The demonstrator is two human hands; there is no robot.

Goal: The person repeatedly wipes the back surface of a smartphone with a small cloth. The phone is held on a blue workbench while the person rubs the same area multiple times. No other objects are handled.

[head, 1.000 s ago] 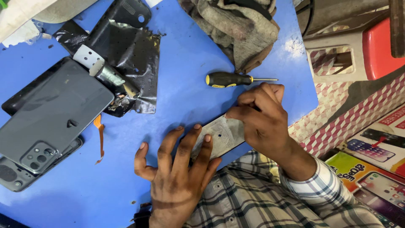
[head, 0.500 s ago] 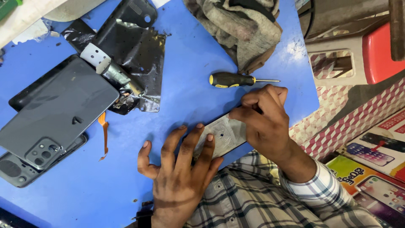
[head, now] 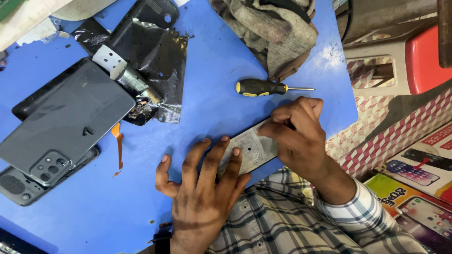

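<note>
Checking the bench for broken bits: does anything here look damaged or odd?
Yes. The black foil sheet at the top of the blue mat is crumpled and torn at its lower edge. An orange ribbon strip lies loose beside the grey phone back cover. The screwdriver lies intact.

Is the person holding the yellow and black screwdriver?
No, the screwdriver lies alone on the blue mat, above the right hand.

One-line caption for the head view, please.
Left hand pins a grey panel on the blue mat; right hand works its end.
</note>
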